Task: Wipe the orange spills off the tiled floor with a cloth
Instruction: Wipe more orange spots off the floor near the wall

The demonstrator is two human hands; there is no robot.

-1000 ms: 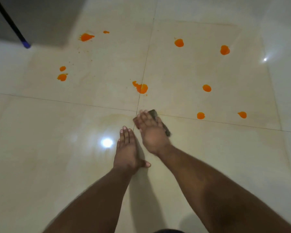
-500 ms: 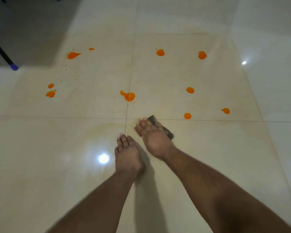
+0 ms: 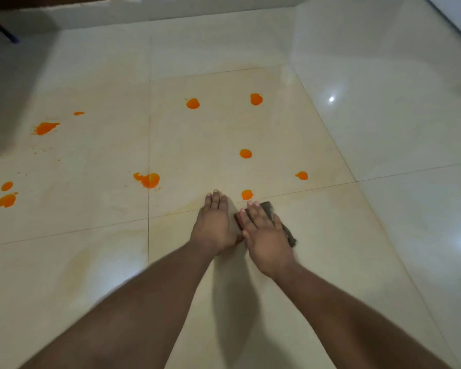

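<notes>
The right hand (image 3: 268, 235) presses the cloth (image 3: 277, 219) flat on the floor (image 3: 330, 262), fingers straight and together, likely to spread wiping pressure. The left hand (image 3: 214, 225) rests flat at its 9 o'clock, fingers together, probably as a brace. The nearest spill (image 3: 247, 194) lies just at the cloth's 12 o'clock; other spills (image 3: 147, 179) remain unwiped. No containers are visible.
</notes>
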